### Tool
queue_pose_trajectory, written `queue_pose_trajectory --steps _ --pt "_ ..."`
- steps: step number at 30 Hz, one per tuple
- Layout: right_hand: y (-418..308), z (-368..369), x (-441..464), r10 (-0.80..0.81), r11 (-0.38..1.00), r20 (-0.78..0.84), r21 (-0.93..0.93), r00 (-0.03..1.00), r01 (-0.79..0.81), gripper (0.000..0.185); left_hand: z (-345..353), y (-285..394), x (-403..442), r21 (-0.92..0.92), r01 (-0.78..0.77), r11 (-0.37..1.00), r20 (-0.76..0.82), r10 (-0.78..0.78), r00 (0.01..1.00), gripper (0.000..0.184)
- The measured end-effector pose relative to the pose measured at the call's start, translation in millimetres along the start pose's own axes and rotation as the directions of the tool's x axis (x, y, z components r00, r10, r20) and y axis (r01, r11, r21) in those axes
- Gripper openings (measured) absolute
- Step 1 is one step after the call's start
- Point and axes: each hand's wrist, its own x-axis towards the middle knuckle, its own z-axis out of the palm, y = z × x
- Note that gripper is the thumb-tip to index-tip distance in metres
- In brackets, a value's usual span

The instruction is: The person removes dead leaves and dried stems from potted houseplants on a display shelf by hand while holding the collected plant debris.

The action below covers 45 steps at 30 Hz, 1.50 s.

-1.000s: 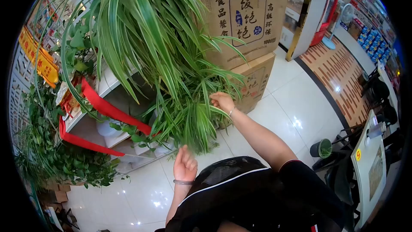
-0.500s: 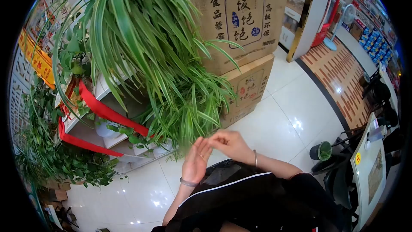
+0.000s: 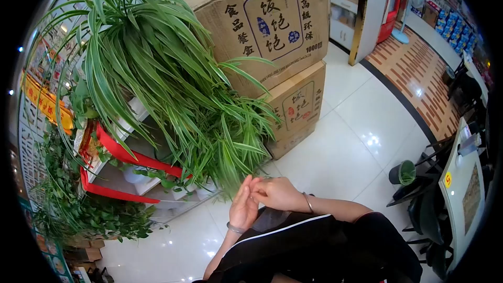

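A large spider plant (image 3: 162,68) with long striped leaves hangs over a shelf, its lower tufts reaching down to just above my hands. My left hand (image 3: 244,207) is raised beside the lowest leaf tips, palm turned up and inward, fingers close together. Touching its fingers from the right is my right hand (image 3: 276,194), its fingers bent and pinched. Whatever lies between the fingers is too small or hidden to make out. Each wrist has a bracelet.
Two stacked cardboard boxes (image 3: 267,26) stand behind the plant. A red ribbon (image 3: 123,152) runs along the shelf at left, above trailing ivy. On the right are a bucket with green leaves (image 3: 403,173), dark chairs and a table (image 3: 461,199). Glossy floor tiles lie between.
My right hand has come down from the leaves to meet my left hand, and they stay together. The view has shifted, moving the boxes and plant leftward.
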Motion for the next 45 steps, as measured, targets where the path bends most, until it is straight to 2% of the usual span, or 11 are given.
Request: queue_pose_trajectory --steps 2,5,9,20,23,29,32,35,39,42,45 --pt "1 -3 0 -0.036 0.997 0.030 -0.068 0.999 0.037 0.019 -5 -2 -1 -0.019 -0.007 1.000 0.005 0.007 1.000 0.041" --pt "5 -2 -1 -0.085 0.994 0.061 -0.068 0.995 0.089 0.021 -13 -5 -1 -0.097 -0.002 0.995 -0.133 -0.011 0.991 0.040" --pt "3 -6 -3 -0.110 0.994 0.030 0.000 0.993 0.110 0.021 -19 1 -5 -0.199 -0.050 0.979 -0.209 0.007 0.978 0.042" --pt "-13 -22 13 -0.095 0.960 -0.141 0.248 0.985 0.128 0.015 -19 19 -21 -0.282 -0.187 0.941 -0.219 0.127 0.967 0.047" --pt "-19 -24 19 -0.071 0.970 -0.091 0.225 0.993 0.090 0.015 -20 21 -23 -0.297 -0.200 0.934 -0.256 0.124 0.959 0.049" --pt "-36 -10 39 0.022 0.872 0.041 0.488 0.999 -0.039 0.018 -43 36 -33 -0.367 -0.247 0.897 -0.248 0.162 0.955 0.048" --pt "-41 -5 61 0.065 0.849 0.026 0.523 0.998 -0.068 0.022 -58 41 -38 -0.390 -0.252 0.886 -0.218 0.177 0.960 0.044" --pt "-55 3 87 0.029 0.840 -0.021 0.542 0.999 -0.012 0.025 -67 49 -42 -0.412 -0.285 0.866 -0.236 0.201 0.951 0.046" --pt "-64 26 122 -0.041 0.824 0.037 0.566 0.998 0.013 0.036 -85 62 -51 -0.454 -0.298 0.840 -0.210 0.224 0.952 0.041" --pt "-73 45 154 0.014 0.747 -0.049 0.664 0.999 0.022 0.046 -99 69 -53 -0.504 -0.303 0.809 -0.189 0.239 0.953 0.040" --pt "-80 50 186 0.103 0.787 -0.212 0.615 0.972 0.051 0.052 -107 77 -56 -0.479 -0.315 0.819 -0.219 0.236 0.947 0.046"
